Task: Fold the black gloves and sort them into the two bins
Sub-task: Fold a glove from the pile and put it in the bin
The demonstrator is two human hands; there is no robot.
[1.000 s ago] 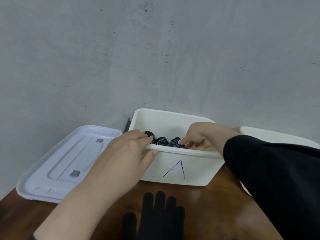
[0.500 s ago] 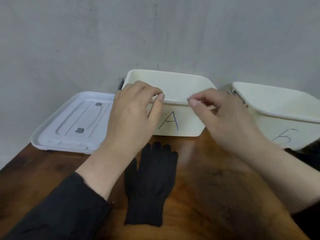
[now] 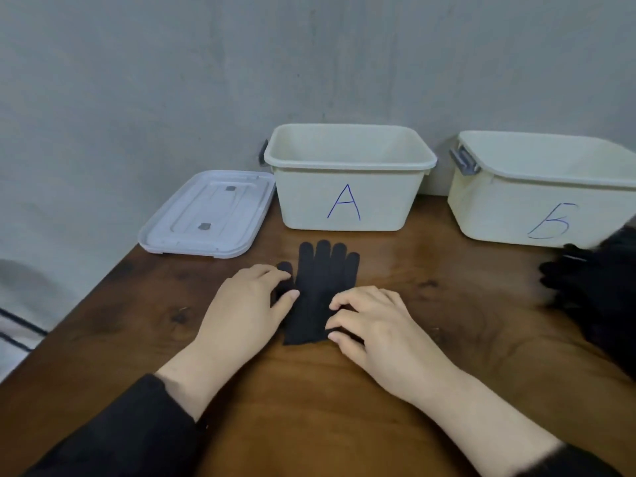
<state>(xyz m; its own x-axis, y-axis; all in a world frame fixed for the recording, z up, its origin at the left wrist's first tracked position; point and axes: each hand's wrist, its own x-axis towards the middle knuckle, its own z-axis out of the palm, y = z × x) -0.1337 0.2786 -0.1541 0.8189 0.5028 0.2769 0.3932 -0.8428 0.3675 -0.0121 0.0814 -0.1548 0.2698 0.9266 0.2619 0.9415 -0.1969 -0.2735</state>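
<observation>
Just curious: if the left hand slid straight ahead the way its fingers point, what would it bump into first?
Probably the black glove itself: the left hand already touches its thumb side, fingers angled toward bin A beyond. Depth is hard to judge.

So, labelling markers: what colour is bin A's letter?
Blue, handwritten on bin A, clearest in the head view.

A black glove [image 3: 321,290] lies flat, fingers toward bin A [image 3: 347,197]; bin B [image 3: 537,201] stands right, beside a dark glove pile [image 3: 599,290].

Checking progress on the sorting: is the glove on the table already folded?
No, the glove lies flat on the table with its fingers pointing at bin A, both hands touching it.
</observation>
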